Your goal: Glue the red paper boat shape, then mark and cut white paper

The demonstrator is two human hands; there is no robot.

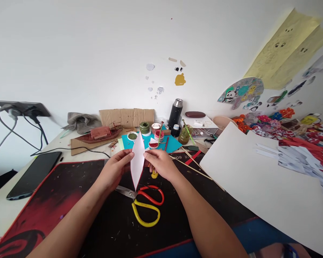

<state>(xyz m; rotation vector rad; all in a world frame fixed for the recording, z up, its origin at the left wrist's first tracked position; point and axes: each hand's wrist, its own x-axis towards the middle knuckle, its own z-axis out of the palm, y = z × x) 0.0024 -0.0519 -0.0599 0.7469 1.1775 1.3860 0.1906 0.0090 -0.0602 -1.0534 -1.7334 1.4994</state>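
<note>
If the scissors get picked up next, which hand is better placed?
Probably the right hand: the scissors lie with their handles nearer to it and their blades toward the left hand. Both hands pinch the leaf-shaped white paper, so the right would have to let go first.

ahead: paint jars point(144, 128) | below hands point(161, 164): scissors point(131, 194) | open: mat point(70, 175) outside left forearm point(83, 208)

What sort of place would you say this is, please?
Probably a craft worktable, judging by the open paint pots, red-and-yellow-handled scissors and leaf-shaped paper.
</note>
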